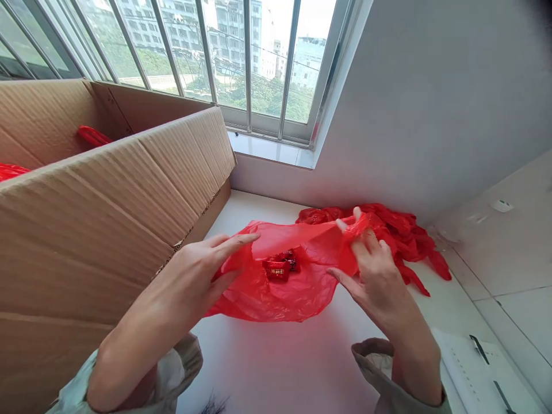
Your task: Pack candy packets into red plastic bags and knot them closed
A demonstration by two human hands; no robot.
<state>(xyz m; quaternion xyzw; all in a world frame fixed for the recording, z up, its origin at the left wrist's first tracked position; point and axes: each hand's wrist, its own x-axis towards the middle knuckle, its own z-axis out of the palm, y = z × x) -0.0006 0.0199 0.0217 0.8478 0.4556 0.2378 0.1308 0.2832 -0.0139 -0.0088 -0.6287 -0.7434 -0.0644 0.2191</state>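
In the head view, a thin red plastic bag (pixel 276 307) is spread open above the white table. Deep in its mouth lie several small red wrapped packets (pixel 276 270) with gold and dark print. My left hand (pixel 211 261) holds the bag's left edge, its thumb below and fingers along the rim; part of the grip is hidden by the film. On the opposite side, my right hand (pixel 366 264) has its fingers hooked through the bunched right handle, with the thumb reaching toward the mouth.
A large cardboard box (pixel 107 230) stands on the left with red plastic inside. More crumpled red bags (pixel 401 236) lie against the wall at the right. A white notebook (pixel 466 368) and a black pen (pixel 479 349) rest at the lower right. Behind is a barred window (pixel 224 63).
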